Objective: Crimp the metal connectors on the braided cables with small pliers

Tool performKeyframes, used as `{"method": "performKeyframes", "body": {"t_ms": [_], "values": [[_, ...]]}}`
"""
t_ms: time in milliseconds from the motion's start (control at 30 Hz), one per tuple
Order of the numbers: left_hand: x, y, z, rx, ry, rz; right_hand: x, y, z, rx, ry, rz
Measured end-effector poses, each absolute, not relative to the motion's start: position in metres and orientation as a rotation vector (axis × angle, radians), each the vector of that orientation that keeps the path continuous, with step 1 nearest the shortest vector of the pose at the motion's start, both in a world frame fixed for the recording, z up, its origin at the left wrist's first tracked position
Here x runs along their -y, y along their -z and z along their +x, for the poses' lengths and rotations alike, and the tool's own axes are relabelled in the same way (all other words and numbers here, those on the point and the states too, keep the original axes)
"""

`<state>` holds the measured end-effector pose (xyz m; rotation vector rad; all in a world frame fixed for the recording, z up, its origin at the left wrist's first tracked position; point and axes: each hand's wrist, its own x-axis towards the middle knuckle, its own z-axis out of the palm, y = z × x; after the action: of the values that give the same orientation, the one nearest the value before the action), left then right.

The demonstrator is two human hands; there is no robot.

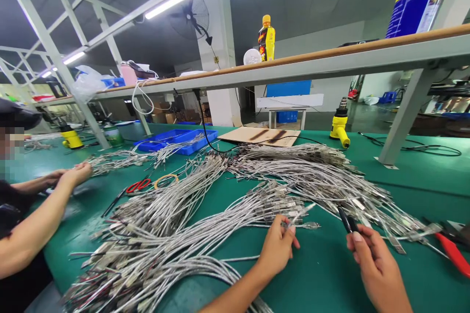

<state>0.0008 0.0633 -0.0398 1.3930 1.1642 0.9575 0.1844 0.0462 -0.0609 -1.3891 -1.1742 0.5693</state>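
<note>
While the left hand (277, 245) pinches a pale cable (304, 213) between thumb and fingers, the right hand (372, 257) grasps a black tool (345, 220) whose free end points far and left. The two hands are well apart, both over the near part of the green tabletop (319, 274). The held cable slants out of the left hand towards the far right, just beside the plugs of the near bundle (220, 217); where its other end runs, I cannot tell. That bundle stretches from the near left to the middle, with metal plugs at its right end. Beyond it on the left lies a second bundle (183, 193), and a far bundle (312, 171) spreads to the right, close to the black tool; whether they touch is unclear.

On the left are red-handled scissors (138, 185) and a tan ring (166, 177), with a blue tray (200, 143) farther off. Cardboard (242, 135) lies at the far middle, and to its right a yellow heat gun (338, 124) stands nozzle up. At the right edge shows a red handle (453, 253). On the far left, a co-worker's hand (78, 174) is at more cables. Above, the shelf (312, 61) carries a yellow bottle (270, 41) in the middle and a blue can (413, 12) on the right
</note>
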Motion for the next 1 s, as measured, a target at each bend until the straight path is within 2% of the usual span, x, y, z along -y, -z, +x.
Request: {"method": "performKeyframes", "body": {"t_ms": [233, 400, 600, 867, 1000], "values": [[-0.049, 0.033, 0.002, -0.954, -1.033, 1.179, -0.048, 0.048, 0.148, 1.293, -0.766, -1.281], [-0.047, 0.035, -0.004, -0.867, -0.996, 1.303, -0.036, 0.057, 0.145, 1.52, -0.837, -1.206], [-0.042, 0.032, -0.001, -0.981, -0.902, 1.423, -0.038, 0.06, 0.144, 1.655, -1.074, -1.082], [-0.038, 0.036, -0.001, -1.248, -0.848, 1.563, -0.038, 0.057, 0.146, 1.746, -0.837, -1.135], [-0.035, 0.032, 0.0, -1.246, -0.813, 1.748, -0.037, 0.057, 0.146, 1.759, -0.848, -1.136]]}}
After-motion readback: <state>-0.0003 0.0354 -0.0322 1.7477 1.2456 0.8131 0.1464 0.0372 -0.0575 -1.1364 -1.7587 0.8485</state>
